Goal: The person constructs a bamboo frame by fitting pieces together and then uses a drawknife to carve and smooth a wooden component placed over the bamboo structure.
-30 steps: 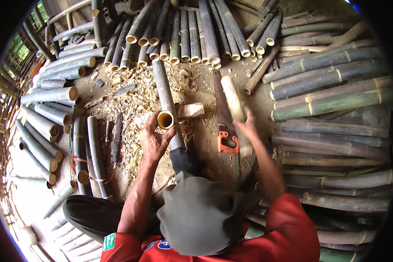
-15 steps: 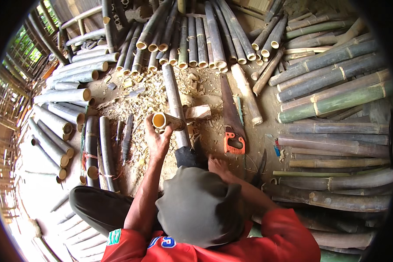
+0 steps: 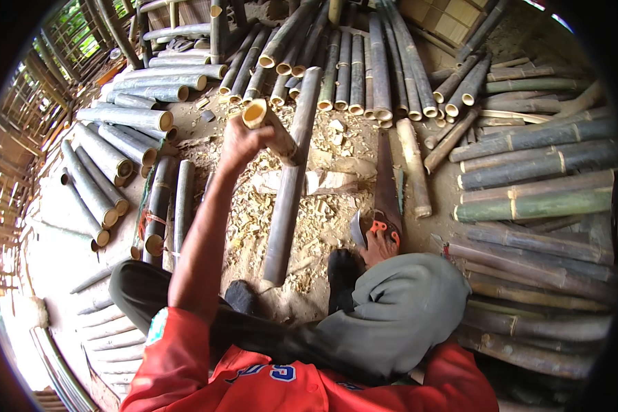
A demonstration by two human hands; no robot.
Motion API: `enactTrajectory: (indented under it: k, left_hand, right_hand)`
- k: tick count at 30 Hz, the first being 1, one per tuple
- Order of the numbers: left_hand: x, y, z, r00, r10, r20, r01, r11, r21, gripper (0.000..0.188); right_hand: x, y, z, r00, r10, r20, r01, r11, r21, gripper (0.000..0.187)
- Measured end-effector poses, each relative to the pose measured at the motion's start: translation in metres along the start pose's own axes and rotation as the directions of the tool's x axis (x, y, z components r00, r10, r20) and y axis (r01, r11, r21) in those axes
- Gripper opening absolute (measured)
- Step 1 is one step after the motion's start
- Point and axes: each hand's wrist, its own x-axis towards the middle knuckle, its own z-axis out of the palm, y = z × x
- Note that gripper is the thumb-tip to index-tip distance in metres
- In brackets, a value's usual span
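My left hand [image 3: 240,142] is closed around a short bamboo tube [image 3: 255,112], its pale cut end facing up. The tube's lower part crosses a longer dark bamboo pole [image 3: 286,213] that slants between my feet. Beneath the pole lies a pale wood block [image 3: 323,181] among shavings. At the right, my right hand [image 3: 376,248] has its fingers curled at the orange handle of a handsaw [image 3: 389,185], whose long rusty blade points away from me. A short grey metal blade [image 3: 356,230] shows just left of that hand; its other end is hidden.
Upright-leaning bamboo tubes [image 3: 357,75] stand at the back. Stacks of bamboo poles [image 3: 535,172] line the right, and more cut tubes [image 3: 103,178] lie at the left. A peeled bamboo length [image 3: 415,168] lies right of the saw. My dark-shod feet [image 3: 343,271] flank the pole.
The grey cap that hid the middle is out of view, and the view has shifted. My left hand still holds the tube. My right hand has moved from near my foot to the saw's handle.
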Motion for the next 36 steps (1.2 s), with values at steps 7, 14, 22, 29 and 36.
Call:
enactTrajectory:
  k: [7, 14, 22, 29, 36]
  left_hand:
    - [0.098, 0.019, -0.072, 0.930, -0.171, 0.326, 0.189, 0.982, -0.023, 0.078]
    - [0.068, 0.049, -0.116, 0.940, -0.280, 0.195, 0.208, 0.923, 0.324, 0.097]
    - [-0.010, 0.104, -0.153, 0.933, -0.190, 0.306, 0.143, 0.975, 0.172, 0.082]
    - [-0.069, 0.136, -0.159, 0.953, -0.239, 0.185, 0.181, 0.941, 0.285, 0.075]
    - [-0.126, 0.138, -0.142, 0.974, -0.191, 0.122, 0.154, 0.953, 0.260, 0.059]
  right_hand:
    - [0.117, -0.077, -0.028, 0.780, -0.616, 0.108, 0.620, 0.785, -0.004, 0.079]
    - [0.167, -0.094, -0.022, 0.592, -0.703, 0.395, 0.796, 0.587, -0.148, 0.023]
    - [0.225, -0.030, -0.117, 0.902, -0.326, -0.284, 0.406, 0.863, 0.299, 0.091]
    - [0.205, -0.067, -0.062, 0.887, -0.461, 0.005, 0.461, 0.886, -0.050, 0.111]
    - [0.113, 0.014, -0.079, 0.932, -0.050, -0.359, 0.181, 0.922, 0.343, 0.065]
